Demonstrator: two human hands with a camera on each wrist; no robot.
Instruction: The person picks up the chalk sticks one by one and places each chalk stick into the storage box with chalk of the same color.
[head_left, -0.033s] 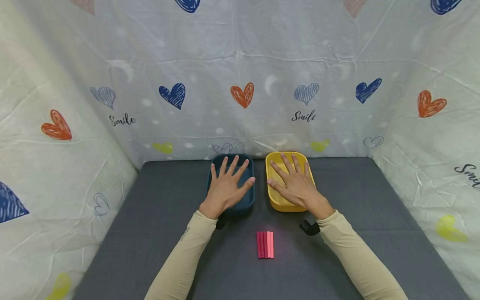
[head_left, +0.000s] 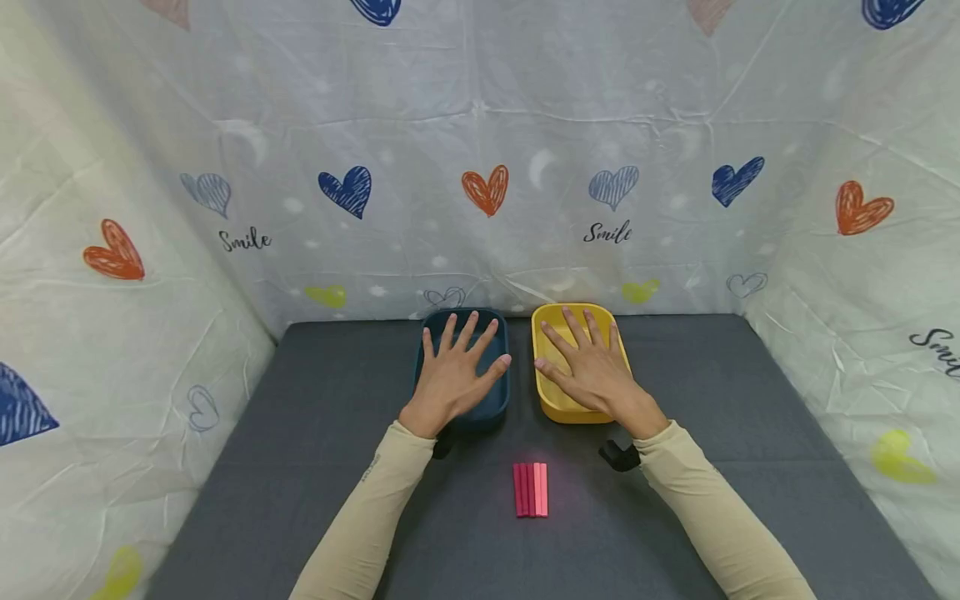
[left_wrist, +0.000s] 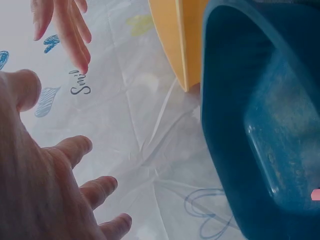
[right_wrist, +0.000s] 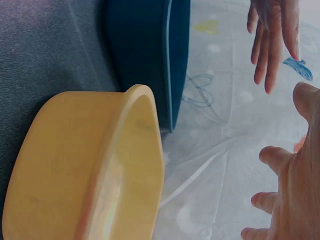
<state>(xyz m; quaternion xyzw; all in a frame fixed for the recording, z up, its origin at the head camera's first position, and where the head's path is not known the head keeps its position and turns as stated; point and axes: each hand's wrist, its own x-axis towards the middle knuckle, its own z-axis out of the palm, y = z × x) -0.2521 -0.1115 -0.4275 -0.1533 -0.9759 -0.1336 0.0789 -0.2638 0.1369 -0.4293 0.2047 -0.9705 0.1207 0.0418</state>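
Two long axes pointed away from us: the yellow bin (head_left: 572, 412) under the right hand (head_left: 595, 377); left of that bin, the blue bin (head_left: 489, 407) under the left hand (head_left: 452, 378), fingers of both splayed.

The left hand (left_wrist: 45, 185) spreads its fingers, apart from the blue bin (left_wrist: 225, 115), where a pink piece (left_wrist: 316, 194) shows. Beside that bin is the yellow bin (left_wrist: 185, 45); the right hand (left_wrist: 62, 30) hangs above, before a printed sheet (left_wrist: 135, 120).

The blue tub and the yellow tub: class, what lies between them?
Only a bare strip of grey tabletop separates the blue tub from the yellow tub, seen in the head view.
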